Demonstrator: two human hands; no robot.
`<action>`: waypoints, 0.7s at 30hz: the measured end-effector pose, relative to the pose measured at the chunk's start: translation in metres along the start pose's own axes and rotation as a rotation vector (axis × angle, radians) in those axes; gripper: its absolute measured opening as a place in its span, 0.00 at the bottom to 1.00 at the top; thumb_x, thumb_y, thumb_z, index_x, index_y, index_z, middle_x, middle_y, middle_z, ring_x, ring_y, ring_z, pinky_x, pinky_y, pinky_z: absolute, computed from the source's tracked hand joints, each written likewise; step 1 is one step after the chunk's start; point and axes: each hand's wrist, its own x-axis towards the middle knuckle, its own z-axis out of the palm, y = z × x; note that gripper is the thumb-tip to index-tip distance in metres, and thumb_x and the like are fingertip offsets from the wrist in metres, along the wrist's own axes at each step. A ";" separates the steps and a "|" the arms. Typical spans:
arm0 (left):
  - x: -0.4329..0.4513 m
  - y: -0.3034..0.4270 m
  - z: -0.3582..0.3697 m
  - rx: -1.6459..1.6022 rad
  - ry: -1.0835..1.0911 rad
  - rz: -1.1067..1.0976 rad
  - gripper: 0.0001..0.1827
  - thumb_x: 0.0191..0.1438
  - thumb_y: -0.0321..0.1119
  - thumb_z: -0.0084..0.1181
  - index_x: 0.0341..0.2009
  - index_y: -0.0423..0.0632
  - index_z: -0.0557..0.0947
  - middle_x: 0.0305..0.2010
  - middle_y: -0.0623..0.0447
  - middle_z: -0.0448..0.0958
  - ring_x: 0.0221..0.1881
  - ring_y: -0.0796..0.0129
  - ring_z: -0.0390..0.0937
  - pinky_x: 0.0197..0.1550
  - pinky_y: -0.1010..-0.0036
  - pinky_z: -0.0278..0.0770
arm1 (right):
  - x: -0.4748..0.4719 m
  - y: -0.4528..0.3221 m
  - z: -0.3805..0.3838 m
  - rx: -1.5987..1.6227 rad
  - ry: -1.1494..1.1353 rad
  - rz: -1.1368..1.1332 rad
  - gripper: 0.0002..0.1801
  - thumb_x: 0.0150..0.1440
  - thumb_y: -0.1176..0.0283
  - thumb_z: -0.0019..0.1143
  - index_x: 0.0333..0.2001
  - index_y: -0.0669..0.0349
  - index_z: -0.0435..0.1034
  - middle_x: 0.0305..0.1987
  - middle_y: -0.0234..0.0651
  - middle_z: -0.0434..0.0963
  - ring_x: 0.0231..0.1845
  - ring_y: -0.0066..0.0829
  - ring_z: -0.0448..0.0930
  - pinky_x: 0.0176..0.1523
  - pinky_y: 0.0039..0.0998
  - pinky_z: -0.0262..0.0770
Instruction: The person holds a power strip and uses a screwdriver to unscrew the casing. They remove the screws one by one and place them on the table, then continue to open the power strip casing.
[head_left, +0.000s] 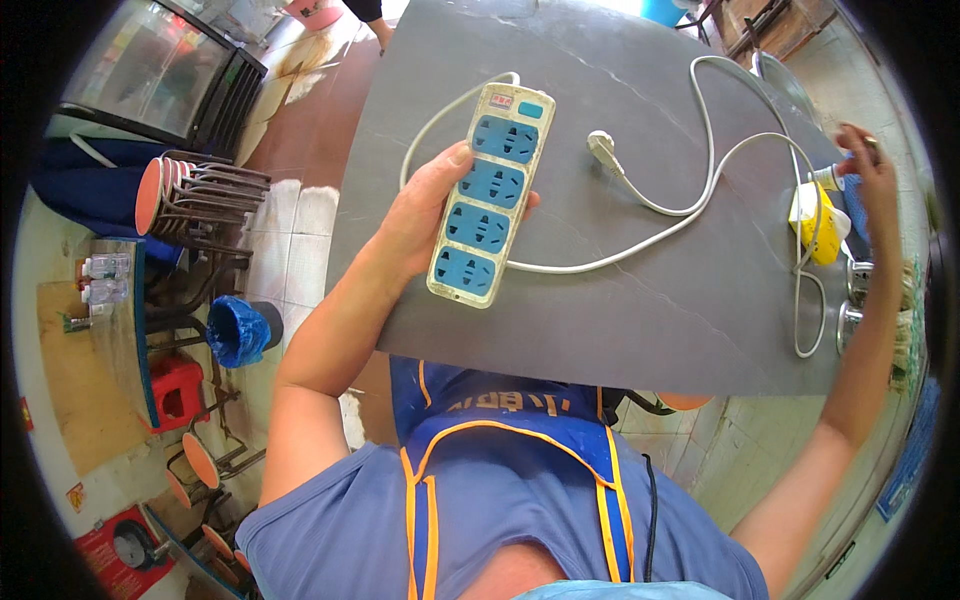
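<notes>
My left hand (427, 199) grips a white power strip (504, 174) with blue socket panels, thumb on its left edge and fingertips at the right. The strip is tilted above the grey marbled table (652, 315), its socket face turned up. From its top end a white power cord (570, 268) loops behind my hand and over the table to the right. The plug (602, 146) lies loose on the tabletop. Out at the far right, my right hand (870, 169) is raised with bent fingers near a yellow tissue pack (821, 225); whether it holds anything is unclear.
Metal-rimmed containers (851, 277) stand along the table's right edge, beside hanging cord loops. To the left are stacked stools (169, 187), a bin with a blue bag (238, 330), a red plastic stool (176, 390) and a glass-front cabinet (146, 67). Another person's arm (381, 31) shows beyond the table.
</notes>
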 end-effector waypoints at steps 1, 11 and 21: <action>-0.008 0.002 0.006 0.004 0.040 0.003 0.34 0.71 0.55 0.46 0.68 0.41 0.68 0.54 0.37 0.80 0.49 0.51 0.84 0.49 0.63 0.88 | -0.031 -0.056 0.035 0.082 -0.106 -0.030 0.20 0.71 0.57 0.52 0.59 0.54 0.76 0.51 0.34 0.83 0.34 0.21 0.81 0.41 0.24 0.78; -0.023 -0.004 -0.007 -0.435 -0.423 -0.103 0.30 0.74 0.41 0.40 0.72 0.35 0.59 0.46 0.28 0.78 0.24 0.55 0.82 0.14 0.77 0.81 | -0.132 -0.249 0.220 0.633 -0.369 -0.517 0.41 0.54 0.75 0.73 0.71 0.48 0.66 0.64 0.33 0.73 0.55 0.29 0.77 0.51 0.32 0.81; -0.009 0.000 -0.025 -0.173 -0.302 0.186 0.32 0.66 0.43 0.58 0.69 0.43 0.68 0.68 0.37 0.71 0.61 0.44 0.76 0.56 0.60 0.83 | -0.110 -0.239 0.230 0.991 -0.508 0.338 0.17 0.69 0.60 0.60 0.51 0.64 0.75 0.28 0.24 0.73 0.19 0.11 0.67 0.18 0.17 0.54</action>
